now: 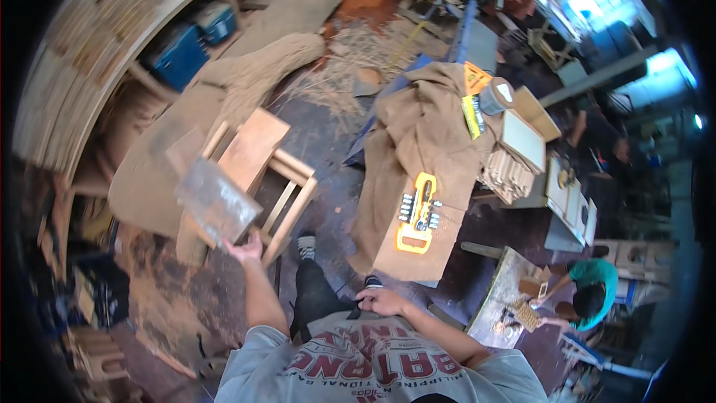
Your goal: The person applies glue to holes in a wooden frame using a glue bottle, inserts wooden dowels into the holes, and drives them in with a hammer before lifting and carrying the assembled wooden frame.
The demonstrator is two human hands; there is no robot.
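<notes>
My left hand (250, 248) grips the near corner of a grey, dull rectangular sheet (218, 200), its thumb and fingers at the edge. The sheet is tilted over a small wooden frame (292, 213) with rails and legs, which looks like a stool or chair part. A flat reddish-brown board (256, 148) lies across that frame. My right hand (379, 301) is at my waist by the shirt hem, fingers curled in beside a dark strap-like thing; what they hold, if anything, is hidden.
A cloth-covered bench (414, 116) ahead carries a yellow bit set (419, 213), a can (497, 95) and wood pieces. Shelving with blue boxes (179, 56) stands left. Wood shavings (358, 67) litter the floor. A person in green (597, 291) works at a low table (488, 306) right.
</notes>
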